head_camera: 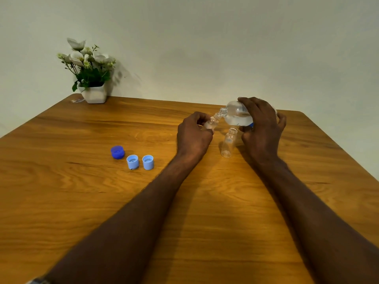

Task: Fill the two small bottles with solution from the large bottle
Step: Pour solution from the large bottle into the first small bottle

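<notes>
**Mouth to mouth: large bottle tipped over the first small one**

A person's right hand point(261, 128) grips the large bottle point(238, 115) from above, fingers point(249, 105) curled over its body and thumb underneath, holding it above the worktop point(82, 201). The bottle's long axis lies close to level, its open neck pointing left and slightly down. The left hand point(193, 132) pinches the first small bottle point(211, 124) between curled fingers and thumb, tilting it so its mouth rises to the right and meets the large bottle's neck; the two openings touch or nearly touch. Whether liquid is crossing cannot be told at this size.

The second small bottle point(228, 143) stands upright and looks empty, just below the large bottle and just beside the right hand, between the two wrists. It appears the closer reach for the right hand, so the next pour would likely need only a short shift of the neck down and towards the person.

Well to the left, three caps rest apart from the work: a dark blue cap point(117, 152) and two light blue caps point(132, 161) point(148, 162). A potted plant point(90, 72) sits at the far corner.
</notes>
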A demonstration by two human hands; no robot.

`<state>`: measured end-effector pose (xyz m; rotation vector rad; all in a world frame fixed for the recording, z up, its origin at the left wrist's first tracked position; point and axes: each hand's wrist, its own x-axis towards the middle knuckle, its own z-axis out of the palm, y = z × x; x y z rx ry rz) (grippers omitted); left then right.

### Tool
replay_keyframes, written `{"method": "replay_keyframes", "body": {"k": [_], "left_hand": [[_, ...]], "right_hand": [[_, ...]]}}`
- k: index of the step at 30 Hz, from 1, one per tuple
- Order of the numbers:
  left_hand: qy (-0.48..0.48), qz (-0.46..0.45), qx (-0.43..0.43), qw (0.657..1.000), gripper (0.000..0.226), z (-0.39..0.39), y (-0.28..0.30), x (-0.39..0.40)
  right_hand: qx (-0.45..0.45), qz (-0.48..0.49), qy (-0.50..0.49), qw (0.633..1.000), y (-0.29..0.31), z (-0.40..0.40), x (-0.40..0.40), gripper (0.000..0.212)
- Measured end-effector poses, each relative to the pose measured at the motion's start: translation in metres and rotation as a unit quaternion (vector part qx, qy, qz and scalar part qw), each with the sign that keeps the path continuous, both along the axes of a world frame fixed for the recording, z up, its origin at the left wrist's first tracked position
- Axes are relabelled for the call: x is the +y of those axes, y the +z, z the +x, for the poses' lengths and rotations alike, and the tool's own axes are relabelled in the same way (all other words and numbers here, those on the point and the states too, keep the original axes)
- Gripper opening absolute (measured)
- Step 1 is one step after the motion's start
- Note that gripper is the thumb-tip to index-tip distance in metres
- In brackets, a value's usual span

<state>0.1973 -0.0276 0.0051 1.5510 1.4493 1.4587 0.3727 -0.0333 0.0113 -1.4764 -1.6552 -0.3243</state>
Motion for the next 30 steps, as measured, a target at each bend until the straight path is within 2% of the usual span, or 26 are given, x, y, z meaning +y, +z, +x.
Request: {"method": "replay_keyframes", "body": {"k": [30], "left_hand": [[-0.009,0.0,0.004,1.0,0.033,-0.001,-0.0006,0.0005]], "right_hand": [[-0.005,-0.018,0.004,1.0,-0.0047,0.0008,0.0052,0.079]]}}
